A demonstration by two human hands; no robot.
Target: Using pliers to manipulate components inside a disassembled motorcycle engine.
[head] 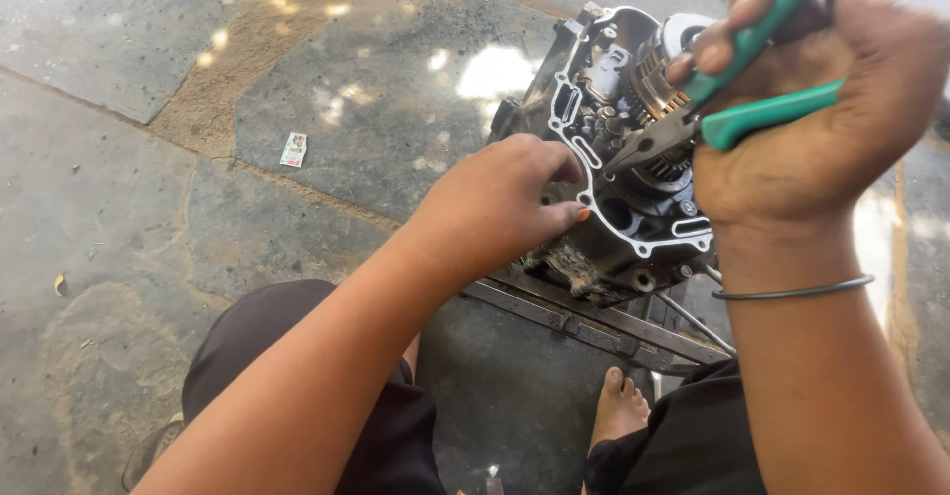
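On the far left, a small dry leaf (60, 283) lies on the grey stone floor (109, 158). A bit to the right sits a small flat wrapper (293, 149); it is a little rectangle, mostly white with bits of red and green, and it lies well apart from the work. Next comes the person's left hand (500, 203). It is not closed on anything; its fingers press against the near edge of the engine case (618, 173) and hold it steady. The engine case is dark, oily metal with its cover off, so gears and a pale gasket line show around its rim. It rests on a metal stand (594, 327), just in front of the person's bare foot (618, 408). On the right, the right hand (811, 129) is squeezed shut on green-handled pliers (762, 59), and the dark tips of the pliers reach into the case by the round gear pack (658, 74). It looks like the step in hand is gripping or pulling a small part inside the engine. The next move likely needs a firm squeeze, a careful pull, and the left hand keeping the case from tipping. A thin bangle (792, 290) sits on the right wrist.
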